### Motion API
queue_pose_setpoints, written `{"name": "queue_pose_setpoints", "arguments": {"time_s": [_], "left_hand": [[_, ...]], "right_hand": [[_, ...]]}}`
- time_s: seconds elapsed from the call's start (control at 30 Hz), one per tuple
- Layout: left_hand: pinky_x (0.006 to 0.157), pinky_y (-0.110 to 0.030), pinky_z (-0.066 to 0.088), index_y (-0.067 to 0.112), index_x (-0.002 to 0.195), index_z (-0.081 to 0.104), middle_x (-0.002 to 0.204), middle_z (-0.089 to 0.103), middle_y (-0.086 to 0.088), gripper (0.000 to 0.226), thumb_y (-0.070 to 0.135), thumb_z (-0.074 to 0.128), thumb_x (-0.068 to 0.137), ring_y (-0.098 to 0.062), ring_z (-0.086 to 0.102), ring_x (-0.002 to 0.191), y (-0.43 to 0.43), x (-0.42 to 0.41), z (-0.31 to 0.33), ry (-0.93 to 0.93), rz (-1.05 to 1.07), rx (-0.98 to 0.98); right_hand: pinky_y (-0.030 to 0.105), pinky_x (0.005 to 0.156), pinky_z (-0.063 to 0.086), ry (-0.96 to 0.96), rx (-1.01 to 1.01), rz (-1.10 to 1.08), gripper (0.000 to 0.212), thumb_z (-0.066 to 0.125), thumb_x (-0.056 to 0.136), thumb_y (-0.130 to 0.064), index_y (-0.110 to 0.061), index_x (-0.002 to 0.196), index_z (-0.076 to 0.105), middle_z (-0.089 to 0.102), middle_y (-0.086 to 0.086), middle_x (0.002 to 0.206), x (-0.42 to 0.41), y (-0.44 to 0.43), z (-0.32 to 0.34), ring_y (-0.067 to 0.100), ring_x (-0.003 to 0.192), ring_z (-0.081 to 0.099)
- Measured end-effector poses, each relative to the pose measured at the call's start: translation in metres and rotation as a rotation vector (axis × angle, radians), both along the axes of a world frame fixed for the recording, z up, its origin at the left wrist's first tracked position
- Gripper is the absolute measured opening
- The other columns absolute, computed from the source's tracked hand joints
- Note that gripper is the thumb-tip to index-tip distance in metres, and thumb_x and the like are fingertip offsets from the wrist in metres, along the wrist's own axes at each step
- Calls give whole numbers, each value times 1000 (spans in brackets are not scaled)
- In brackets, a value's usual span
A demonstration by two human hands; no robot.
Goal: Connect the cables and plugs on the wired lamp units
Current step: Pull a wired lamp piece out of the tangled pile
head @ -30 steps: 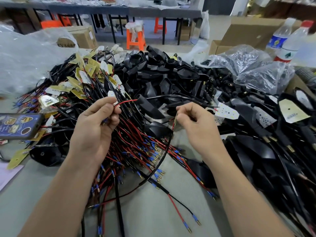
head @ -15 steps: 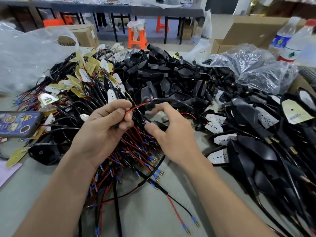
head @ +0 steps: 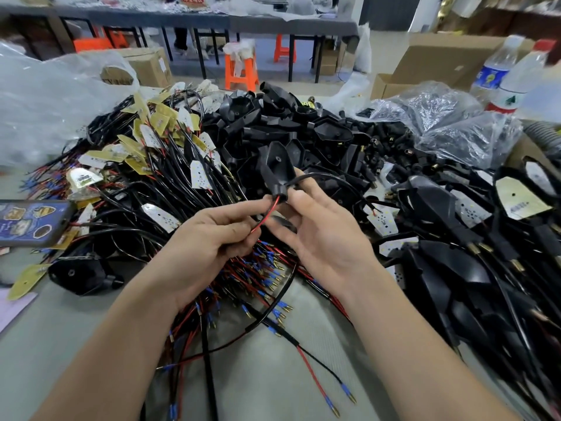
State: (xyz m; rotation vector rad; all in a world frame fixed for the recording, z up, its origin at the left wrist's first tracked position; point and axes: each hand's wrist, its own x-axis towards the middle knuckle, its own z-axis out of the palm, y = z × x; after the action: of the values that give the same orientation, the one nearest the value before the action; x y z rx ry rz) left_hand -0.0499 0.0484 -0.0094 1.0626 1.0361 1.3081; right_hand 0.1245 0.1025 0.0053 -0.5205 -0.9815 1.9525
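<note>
Left hand: pinches our red wire.
Right hand: fingertips grip the black housing.
Progress: early, we judge; wire heap fills the table's left side.

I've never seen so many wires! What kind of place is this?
Probably a small factory workshop: a heap of wired lamp boards, a pile of identical black housings, and cardboard boxes beside long worktables.

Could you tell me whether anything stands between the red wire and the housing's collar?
Nothing visible does. The left hand pinches the red wire, which runs bare up to the collar of the housing held in the right hand.
</note>
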Motion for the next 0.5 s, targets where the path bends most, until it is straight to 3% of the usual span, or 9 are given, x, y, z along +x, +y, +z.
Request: {"name": "queue_pose_setpoints", "arguments": {"time_s": [0.1,0.2,0.3,0.4,0.5], "left_hand": [[53,-17,39,15,105,84,65,54,-2,36,5,58,81,-8,50,59,-1,0,-1,-2,-34,-22],[50,-18,33,17,99,85,63,51,-2,41,-2,55,79,-10,46,58,0,-4,0,-15,-12,-24],[54,-24,23,11,101,84,62,50,-3,42,-7,49,87,-10,41,56,3,-12,-1,3,48,-38],[53,-23,20,12,99,84,61,49,-3,47,-9,43,99,-10,33,52,3,-11,-2,85,86,-56],[52,-21,22,15,96,85,60,50,-3,48,-9,44,100,-10,32,51,2,-4,-2,118,88,-73]], "right_hand": [[40,94,55,-69,56,54,50,45,105,-4,-24,150,45,67,16,125,-3,3,0,24,103,65],[41,85,60,-29,75,98,52,43,103,5,-18,150,42,66,24,120,-5,11,8,28,97,73],[42,82,63,-75,19,-18,33,50,97,12,-5,124,59,72,19,97,-12,27,19,27,85,75],[40,83,62,-191,-133,-163,22,57,92,14,-7,92,64,73,9,75,-19,43,34,21,71,72],[38,78,60,-298,-162,-172,24,53,93,13,-6,83,63,71,7,66,-20,56,45,20,67,66]]}}
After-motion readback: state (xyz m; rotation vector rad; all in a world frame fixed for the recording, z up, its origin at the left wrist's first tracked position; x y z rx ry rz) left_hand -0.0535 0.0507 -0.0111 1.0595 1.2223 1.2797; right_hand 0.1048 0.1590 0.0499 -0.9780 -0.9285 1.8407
